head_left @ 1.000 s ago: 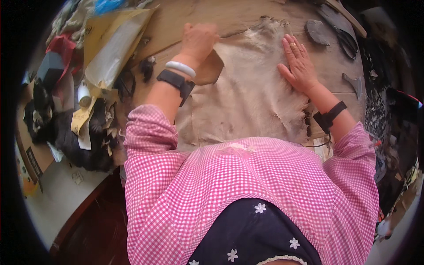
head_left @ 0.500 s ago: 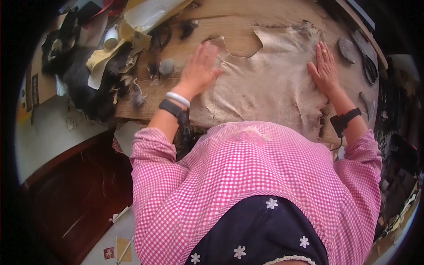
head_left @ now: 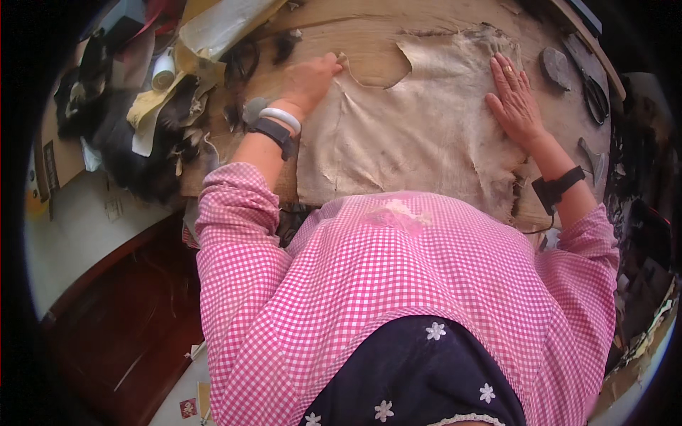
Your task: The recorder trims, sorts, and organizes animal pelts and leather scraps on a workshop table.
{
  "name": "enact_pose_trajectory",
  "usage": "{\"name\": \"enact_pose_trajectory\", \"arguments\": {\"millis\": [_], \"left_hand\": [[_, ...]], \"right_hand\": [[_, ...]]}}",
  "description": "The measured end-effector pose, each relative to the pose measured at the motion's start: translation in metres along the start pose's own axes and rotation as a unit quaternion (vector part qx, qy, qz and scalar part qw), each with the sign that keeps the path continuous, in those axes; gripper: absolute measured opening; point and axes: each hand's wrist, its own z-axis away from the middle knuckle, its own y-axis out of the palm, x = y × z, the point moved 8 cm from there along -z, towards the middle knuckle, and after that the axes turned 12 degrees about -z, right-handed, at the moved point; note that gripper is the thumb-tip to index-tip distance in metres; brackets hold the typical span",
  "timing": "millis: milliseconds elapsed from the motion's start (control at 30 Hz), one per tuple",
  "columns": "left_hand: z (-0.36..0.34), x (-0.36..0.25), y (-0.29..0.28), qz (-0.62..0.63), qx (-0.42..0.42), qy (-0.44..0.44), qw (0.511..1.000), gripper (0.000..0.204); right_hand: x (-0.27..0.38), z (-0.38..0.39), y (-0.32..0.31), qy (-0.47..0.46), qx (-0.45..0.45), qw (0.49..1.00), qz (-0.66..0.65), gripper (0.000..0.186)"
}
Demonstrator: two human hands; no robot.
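A tan animal hide (head_left: 419, 135), skin side up, is spread over a wooden board, with a rounded notch in its far edge. My left hand (head_left: 309, 79) pinches the hide's far left corner between thumb and fingers. Over on the right, my right hand (head_left: 514, 103) lies flat on the hide near its right edge, fingers stretched out. The near edge of the hide runs up against my pink checked smock (head_left: 398, 270).
Dark fur pieces (head_left: 138, 142), yellowish paper scraps and a white spool (head_left: 163, 71) are heaped at the left. Along the right lie a grey stone (head_left: 555, 69), black-handled scissors (head_left: 595, 99) and a metal blade-like tool (head_left: 591, 160). The wooden board (head_left: 334, 32) shows beyond the hide.
My left hand has gone from lying open on the hide to gripping its far left corner, drawing it a little leftward. My right hand stays flat, shifted slightly.
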Motion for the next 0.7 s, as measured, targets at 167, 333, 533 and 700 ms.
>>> {"name": "enact_pose_trajectory", "arguments": {"millis": [167, 333, 533, 700], "left_hand": [[-0.013, -0.001, -0.008, -0.005, -0.063, 0.064, 0.996, 0.020], [-0.013, 0.007, -0.006, -0.031, -0.061, 0.046, 0.997, 0.019], [0.018, -0.023, -0.055, 0.006, -0.150, 0.011, 0.989, 0.038], [0.115, -0.110, -0.059, 0.139, 0.012, 0.218, 0.966, 0.070]], "right_hand": [[0.001, -0.005, -0.014, -0.016, -0.011, 1.000, -0.024, 0.067], [0.000, -0.009, -0.013, -0.019, -0.015, 0.999, -0.025, 0.067], [-0.018, 0.010, 0.005, 0.036, -0.059, 0.998, 0.010, 0.068], [0.119, 0.053, -0.010, -0.158, 0.141, 0.969, -0.130, 0.069]]}}
